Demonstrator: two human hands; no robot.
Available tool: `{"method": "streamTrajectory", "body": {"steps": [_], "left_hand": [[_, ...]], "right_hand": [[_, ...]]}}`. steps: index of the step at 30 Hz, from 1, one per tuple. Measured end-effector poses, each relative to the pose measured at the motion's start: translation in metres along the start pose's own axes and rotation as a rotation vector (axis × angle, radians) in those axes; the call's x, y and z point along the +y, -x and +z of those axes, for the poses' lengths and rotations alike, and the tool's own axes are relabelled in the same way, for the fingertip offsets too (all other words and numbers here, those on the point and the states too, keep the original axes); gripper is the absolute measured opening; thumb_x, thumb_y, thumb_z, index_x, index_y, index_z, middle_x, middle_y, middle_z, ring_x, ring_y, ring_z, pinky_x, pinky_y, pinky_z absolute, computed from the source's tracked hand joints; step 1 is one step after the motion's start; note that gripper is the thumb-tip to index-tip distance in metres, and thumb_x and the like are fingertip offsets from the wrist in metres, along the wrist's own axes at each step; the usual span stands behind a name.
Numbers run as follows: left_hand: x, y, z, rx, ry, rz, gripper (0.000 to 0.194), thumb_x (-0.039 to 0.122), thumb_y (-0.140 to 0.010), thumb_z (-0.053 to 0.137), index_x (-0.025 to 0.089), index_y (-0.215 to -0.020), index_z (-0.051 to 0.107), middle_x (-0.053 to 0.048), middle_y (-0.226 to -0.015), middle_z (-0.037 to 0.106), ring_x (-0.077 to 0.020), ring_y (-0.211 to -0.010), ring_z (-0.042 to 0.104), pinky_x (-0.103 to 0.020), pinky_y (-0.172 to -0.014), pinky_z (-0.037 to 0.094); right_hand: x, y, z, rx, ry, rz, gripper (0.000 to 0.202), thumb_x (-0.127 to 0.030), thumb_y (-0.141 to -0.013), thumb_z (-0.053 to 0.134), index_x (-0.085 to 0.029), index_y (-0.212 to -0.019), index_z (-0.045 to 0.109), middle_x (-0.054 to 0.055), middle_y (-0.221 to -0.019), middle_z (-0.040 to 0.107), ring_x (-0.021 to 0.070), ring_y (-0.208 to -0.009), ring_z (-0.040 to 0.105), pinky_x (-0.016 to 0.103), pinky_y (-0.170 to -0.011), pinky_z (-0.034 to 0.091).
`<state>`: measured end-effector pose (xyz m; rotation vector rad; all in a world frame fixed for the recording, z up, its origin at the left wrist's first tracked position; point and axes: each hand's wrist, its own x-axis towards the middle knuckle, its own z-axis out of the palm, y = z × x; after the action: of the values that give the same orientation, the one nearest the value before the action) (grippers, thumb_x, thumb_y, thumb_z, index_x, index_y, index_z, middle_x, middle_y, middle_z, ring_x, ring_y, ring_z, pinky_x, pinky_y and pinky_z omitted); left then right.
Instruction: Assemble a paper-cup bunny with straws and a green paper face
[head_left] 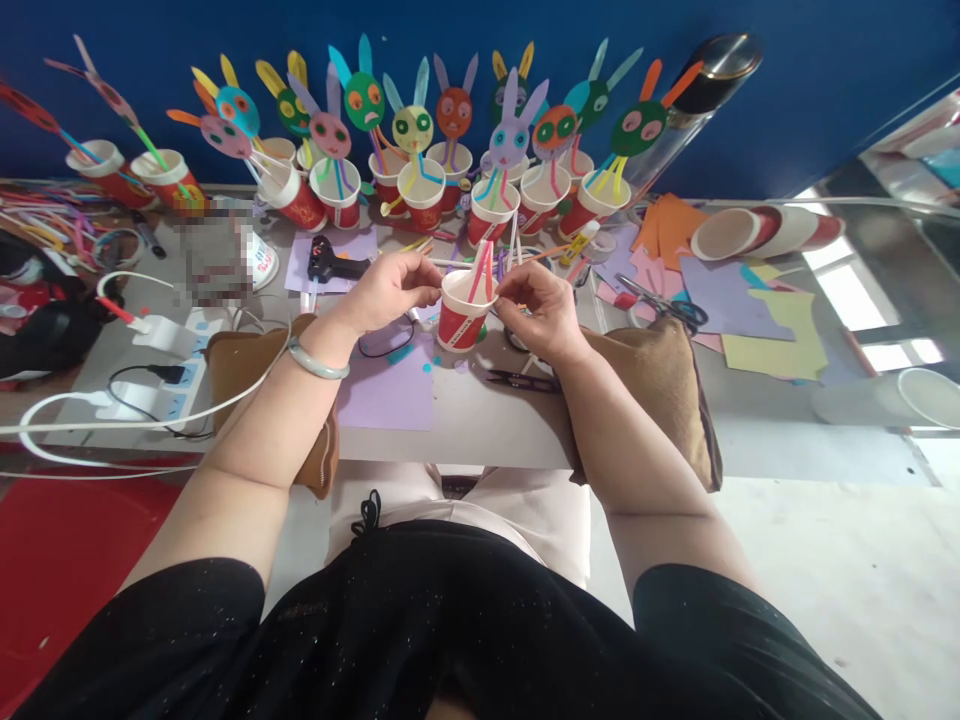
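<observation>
A red and white paper cup stands before me over the table, with pink and orange straws rising out of it. My left hand is closed at the cup's left rim, thumb and fingertips pinched together there. On the opposite side my right hand pinches at the right rim. Whether a small piece sits between those fingertips is hidden. Just below the cup, a purple paper sheet lies flat, and black thread snips rest under my right hand.
Behind stand several paper cups with rabbit faces on straws, such as a green one. A black glue gun is left of centre. Scissors, coloured paper and stacked cups lie right. Left are a power strip and white cables.
</observation>
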<state>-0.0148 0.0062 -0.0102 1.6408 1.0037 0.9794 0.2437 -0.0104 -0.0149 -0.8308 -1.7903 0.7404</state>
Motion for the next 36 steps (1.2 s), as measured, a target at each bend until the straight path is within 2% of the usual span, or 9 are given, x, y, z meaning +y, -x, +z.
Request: {"method": "streamTrajectory", "body": {"steps": [9, 14, 16, 19, 22, 25, 27, 31, 36], "left_hand": [[0.007, 0.000, -0.001, 0.016, -0.057, -0.007, 0.017, 0.025, -0.089, 0.084, 0.016, -0.102, 0.080, -0.006, -0.088, 0.077, -0.0135, -0.075, 0.068, -0.030, -0.072, 0.058], [0.006, -0.001, 0.001, 0.080, -0.096, -0.006, 0.013, 0.021, -0.092, 0.075, 0.017, -0.103, 0.081, -0.005, -0.091, 0.078, -0.0120, -0.074, 0.067, -0.030, -0.077, 0.060], [0.005, -0.002, 0.002, 0.135, -0.070, -0.009, 0.013, 0.024, -0.095, 0.072, 0.017, -0.101, 0.080, -0.005, -0.095, 0.079, -0.0124, -0.080, 0.070, -0.030, -0.083, 0.062], [0.003, -0.004, 0.002, 0.172, -0.023, 0.018, 0.021, 0.037, -0.098, 0.072, 0.017, -0.099, 0.080, -0.006, -0.098, 0.080, -0.0148, -0.092, 0.073, -0.031, -0.090, 0.062], [0.004, -0.003, 0.002, 0.130, -0.008, 0.072, 0.039, 0.055, -0.092, 0.080, 0.017, -0.101, 0.080, -0.007, -0.101, 0.081, -0.0181, -0.099, 0.075, -0.032, -0.091, 0.062], [0.006, -0.001, 0.004, 0.079, -0.021, 0.110, 0.055, 0.066, -0.081, 0.087, 0.016, -0.104, 0.081, -0.009, -0.104, 0.081, -0.0203, -0.100, 0.076, -0.032, -0.089, 0.061], [0.006, 0.000, 0.005, 0.045, -0.026, 0.115, 0.058, 0.068, -0.078, 0.089, 0.016, -0.102, 0.082, -0.009, -0.102, 0.082, -0.0208, -0.097, 0.076, -0.033, -0.088, 0.061], [0.007, 0.001, 0.010, 0.036, -0.048, 0.113, 0.050, 0.063, -0.080, 0.089, 0.016, -0.094, 0.080, -0.008, -0.094, 0.082, -0.0208, -0.092, 0.074, -0.036, -0.091, 0.061], [0.007, 0.002, 0.017, 0.048, -0.041, 0.118, 0.041, 0.057, -0.087, 0.085, 0.017, -0.091, 0.078, -0.007, -0.091, 0.081, -0.0193, -0.088, 0.072, -0.036, -0.086, 0.060]], "right_hand": [[0.004, -0.002, 0.001, -0.005, -0.169, 0.109, 0.024, -0.032, -0.081, 0.080, -0.025, -0.082, 0.058, -0.005, -0.069, 0.057, 0.0093, -0.058, 0.047, 0.026, -0.055, 0.040], [0.007, -0.002, 0.004, -0.061, -0.214, 0.159, 0.031, -0.040, -0.082, 0.085, -0.025, -0.084, 0.058, -0.005, -0.068, 0.059, 0.0107, -0.056, 0.052, 0.027, -0.053, 0.043], [0.007, -0.001, 0.005, -0.078, -0.231, 0.167, 0.034, -0.044, -0.082, 0.086, -0.025, -0.085, 0.058, -0.005, -0.069, 0.061, 0.0114, -0.056, 0.055, 0.028, -0.053, 0.045], [0.006, 0.001, 0.007, -0.104, -0.243, 0.163, 0.033, -0.045, -0.083, 0.086, -0.025, -0.087, 0.059, -0.004, -0.071, 0.062, 0.0119, -0.057, 0.056, 0.028, -0.055, 0.047], [0.005, 0.003, 0.009, -0.130, -0.217, 0.145, 0.025, -0.037, -0.085, 0.082, -0.024, -0.087, 0.061, -0.004, -0.072, 0.063, 0.0121, -0.060, 0.057, 0.029, -0.058, 0.048], [0.004, 0.007, 0.012, -0.171, -0.146, 0.107, 0.016, -0.030, -0.085, 0.077, -0.023, -0.086, 0.063, -0.003, -0.075, 0.064, 0.0126, -0.065, 0.058, 0.029, -0.063, 0.049], [0.003, 0.009, 0.014, -0.207, -0.101, 0.086, 0.010, -0.027, -0.085, 0.073, -0.022, -0.086, 0.064, -0.002, -0.078, 0.067, 0.0131, -0.068, 0.059, 0.030, -0.066, 0.050], [-0.003, 0.012, 0.016, -0.254, -0.059, 0.067, 0.007, -0.024, -0.085, 0.071, -0.022, -0.088, 0.065, -0.001, -0.080, 0.068, 0.0131, -0.071, 0.059, 0.030, -0.070, 0.052], [-0.006, 0.011, 0.016, -0.275, -0.140, 0.080, 0.018, -0.031, -0.086, 0.079, -0.022, -0.093, 0.064, -0.002, -0.079, 0.067, 0.0119, -0.068, 0.060, 0.028, -0.065, 0.052]]}}
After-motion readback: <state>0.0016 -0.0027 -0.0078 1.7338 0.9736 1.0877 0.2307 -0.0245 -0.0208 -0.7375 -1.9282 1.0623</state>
